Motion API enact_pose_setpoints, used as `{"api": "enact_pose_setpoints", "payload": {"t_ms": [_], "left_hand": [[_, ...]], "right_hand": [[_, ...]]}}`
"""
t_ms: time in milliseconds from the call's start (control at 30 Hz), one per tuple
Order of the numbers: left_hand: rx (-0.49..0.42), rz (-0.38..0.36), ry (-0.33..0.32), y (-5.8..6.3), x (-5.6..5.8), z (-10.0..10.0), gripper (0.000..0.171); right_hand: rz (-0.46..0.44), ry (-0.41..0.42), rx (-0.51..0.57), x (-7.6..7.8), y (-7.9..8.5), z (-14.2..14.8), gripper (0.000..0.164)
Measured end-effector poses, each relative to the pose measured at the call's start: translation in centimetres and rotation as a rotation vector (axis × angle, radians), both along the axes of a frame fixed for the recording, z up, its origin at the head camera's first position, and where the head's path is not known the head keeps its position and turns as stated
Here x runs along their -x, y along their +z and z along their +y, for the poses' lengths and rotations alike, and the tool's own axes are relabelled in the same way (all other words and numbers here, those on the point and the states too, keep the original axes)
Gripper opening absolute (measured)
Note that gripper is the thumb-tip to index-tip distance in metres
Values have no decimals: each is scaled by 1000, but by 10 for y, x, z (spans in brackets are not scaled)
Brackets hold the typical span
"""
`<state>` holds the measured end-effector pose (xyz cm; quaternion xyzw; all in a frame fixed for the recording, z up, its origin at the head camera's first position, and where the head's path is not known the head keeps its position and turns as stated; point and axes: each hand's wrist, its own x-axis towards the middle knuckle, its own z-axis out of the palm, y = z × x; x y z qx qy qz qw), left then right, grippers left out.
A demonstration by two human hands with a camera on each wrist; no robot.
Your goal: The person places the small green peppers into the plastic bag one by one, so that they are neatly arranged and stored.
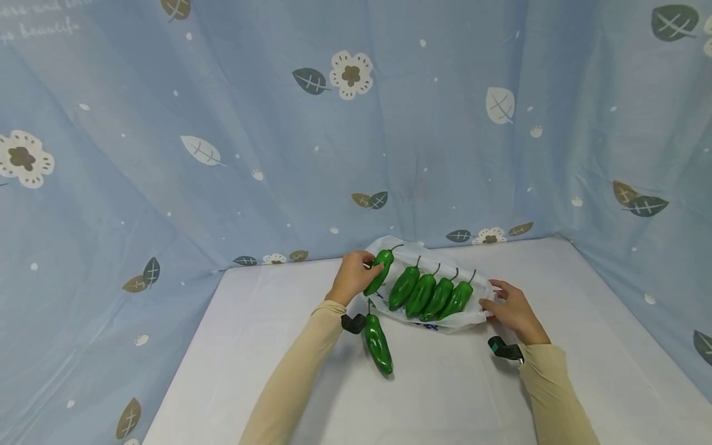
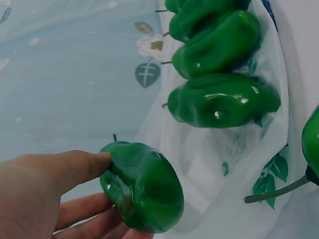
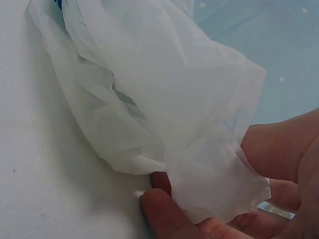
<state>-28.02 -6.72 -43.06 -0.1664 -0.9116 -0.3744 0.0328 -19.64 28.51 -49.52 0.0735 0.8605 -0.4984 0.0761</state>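
My left hand [image 1: 350,277] pinches a glossy green pepper [image 2: 154,191] between thumb and fingers, at the left end of a white plastic bag [image 1: 474,317]. Several like peppers [image 1: 421,295] lie side by side on the bag, stems toward the back. A single pepper [image 1: 379,346] rests on the table in front of the bag, below my left wrist. At the bag's right end, my right hand [image 1: 517,312] grips the crumpled plastic; the right wrist view shows thumb and fingers about it. Some fingertips are hidden behind the plastic.
The table [image 1: 445,395] has a white cover. Blue curtains [image 1: 411,123] printed with leaves and flowers hang along its back and both sides. A small black device [image 1: 353,323] sits at my left wrist, another [image 1: 505,349] at my right.
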Motion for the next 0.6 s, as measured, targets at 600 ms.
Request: {"api": "enact_pose_setpoints", "payload": {"t_ms": [600], "left_hand": [[93, -59, -19, -12, 10, 16, 34]], "right_hand": [[2, -11, -32, 0, 3, -1, 70]]}}
